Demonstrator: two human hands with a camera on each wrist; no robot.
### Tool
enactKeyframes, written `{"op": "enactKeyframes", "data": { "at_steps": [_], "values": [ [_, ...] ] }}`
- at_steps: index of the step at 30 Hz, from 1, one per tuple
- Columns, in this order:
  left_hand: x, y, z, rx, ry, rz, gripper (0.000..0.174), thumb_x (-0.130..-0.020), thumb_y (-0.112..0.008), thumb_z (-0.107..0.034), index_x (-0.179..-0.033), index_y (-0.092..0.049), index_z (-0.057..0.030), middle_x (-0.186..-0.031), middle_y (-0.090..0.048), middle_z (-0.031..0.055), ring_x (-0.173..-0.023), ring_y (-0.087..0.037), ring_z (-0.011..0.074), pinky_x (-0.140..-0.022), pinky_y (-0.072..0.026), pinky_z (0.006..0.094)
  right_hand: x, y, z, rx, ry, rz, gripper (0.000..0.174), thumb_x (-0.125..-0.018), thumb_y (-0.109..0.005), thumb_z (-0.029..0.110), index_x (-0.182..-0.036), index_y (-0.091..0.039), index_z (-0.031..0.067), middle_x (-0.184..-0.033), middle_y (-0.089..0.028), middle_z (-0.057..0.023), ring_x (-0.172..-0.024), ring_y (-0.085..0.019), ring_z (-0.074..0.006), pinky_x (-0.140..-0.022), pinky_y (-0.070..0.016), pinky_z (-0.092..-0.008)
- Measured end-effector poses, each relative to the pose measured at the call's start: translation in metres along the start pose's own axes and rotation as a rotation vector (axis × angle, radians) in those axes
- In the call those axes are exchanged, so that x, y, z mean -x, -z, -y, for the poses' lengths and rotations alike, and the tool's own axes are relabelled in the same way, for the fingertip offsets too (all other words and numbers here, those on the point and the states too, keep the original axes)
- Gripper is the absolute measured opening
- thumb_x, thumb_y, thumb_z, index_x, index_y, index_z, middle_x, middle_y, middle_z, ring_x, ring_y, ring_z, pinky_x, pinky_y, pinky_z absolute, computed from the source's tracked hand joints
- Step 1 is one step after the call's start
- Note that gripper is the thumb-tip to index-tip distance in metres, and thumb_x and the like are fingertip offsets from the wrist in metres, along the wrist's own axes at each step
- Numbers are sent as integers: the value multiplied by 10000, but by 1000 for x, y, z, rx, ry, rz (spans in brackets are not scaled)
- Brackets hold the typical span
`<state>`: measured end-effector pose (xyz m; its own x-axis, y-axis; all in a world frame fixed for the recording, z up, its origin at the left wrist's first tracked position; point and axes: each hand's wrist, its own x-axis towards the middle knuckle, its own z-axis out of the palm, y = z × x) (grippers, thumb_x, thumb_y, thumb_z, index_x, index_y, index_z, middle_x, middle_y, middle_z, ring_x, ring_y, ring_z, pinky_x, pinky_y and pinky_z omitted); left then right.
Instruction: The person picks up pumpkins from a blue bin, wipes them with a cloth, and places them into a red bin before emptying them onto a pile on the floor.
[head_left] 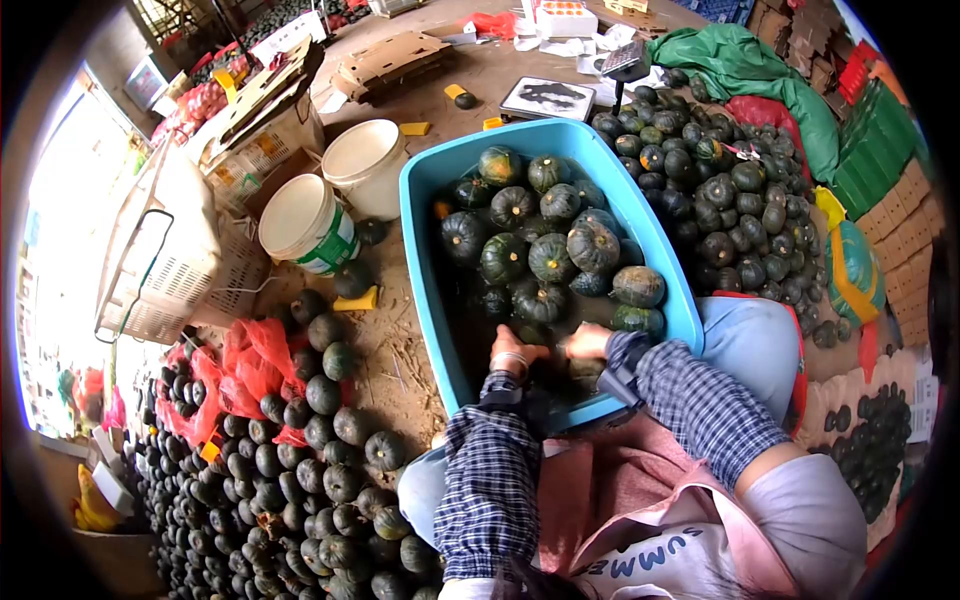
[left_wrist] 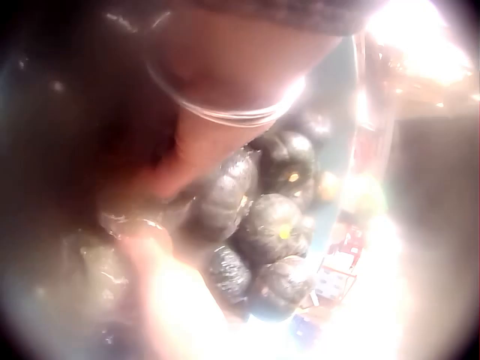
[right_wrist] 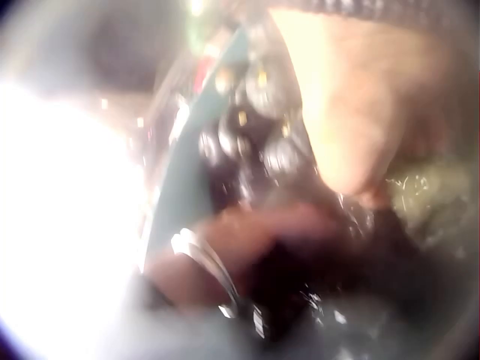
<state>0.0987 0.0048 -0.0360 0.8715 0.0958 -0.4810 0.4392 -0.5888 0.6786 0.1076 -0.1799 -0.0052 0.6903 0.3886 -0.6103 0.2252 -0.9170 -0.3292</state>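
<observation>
A blue tub [head_left: 425, 300] holds murky water and many dark green squashes [head_left: 550, 258]. Both hands are low in its near end, fingers partly under the water. The left hand [head_left: 512, 350], with a bracelet at the wrist, is beside the right hand [head_left: 588, 342]; a dim squash shape lies in the water near them. In the left wrist view the left hand [left_wrist: 206, 142] reaches down beside the squashes [left_wrist: 274, 225]. Glare and blur in the right wrist view cover much of the right hand [right_wrist: 360, 112]. What the fingers hold cannot be seen.
Squash piles lie left [head_left: 290, 490] and right [head_left: 740, 200] of the tub. Two white buckets [head_left: 300, 215] stand at its left, near a basket [head_left: 165, 260]. A scale [head_left: 547, 98] sits beyond the far rim. Red netting [head_left: 250, 365] lies on the left pile.
</observation>
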Motion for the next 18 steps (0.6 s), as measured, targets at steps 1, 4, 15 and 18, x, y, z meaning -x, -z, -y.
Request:
{"op": "enactKeyframes", "data": {
  "at_steps": [1, 4, 15, 18],
  "values": [
    [-11, -4, 10, 257, -63, 57, 894, -445, -906, -293, -1142, -467, 55, -1062, -626, 154, -917, -613, 246, -844, -494, 331, 9, 2, -21, -679, 33, -64, 273, -844, -521, 196, -917, -686, -9, -832, -695, -135, -797, -656, -249, -787, -503, -349],
    [18, 25, -23, 707, 27, 150, 747, -551, -892, -300, -1118, -560, 54, -1011, -643, 107, -890, -612, 194, -809, -502, 327, 50, 26, -29, -1718, 457, 56, 243, -899, -476, 104, -1077, -601, -5, -1032, -652, -110, -935, -618, -194, -839, -475, -312],
    [82, 40, -82, 1702, -209, 427, 481, -909, -490, -474, -1165, -578, -77, -1151, -616, 93, -1050, -587, 250, -941, -448, 398, 89, 24, 56, -768, 740, -748, 333, -927, -494, 151, -1234, -503, 24, -1273, -479, -192, -1227, -397, -374, -1041, -304, -410],
    [60, 23, -61, 1540, -140, 171, 435, -913, -559, -369, -1207, -531, -50, -1144, -593, 98, -1044, -571, 211, -925, -455, 344, 71, 12, 65, -497, 721, -964, 392, -933, -462, 229, -1272, -461, 32, -1266, -472, -211, -1200, -390, -402, -1033, -296, -453]
  ]
}}
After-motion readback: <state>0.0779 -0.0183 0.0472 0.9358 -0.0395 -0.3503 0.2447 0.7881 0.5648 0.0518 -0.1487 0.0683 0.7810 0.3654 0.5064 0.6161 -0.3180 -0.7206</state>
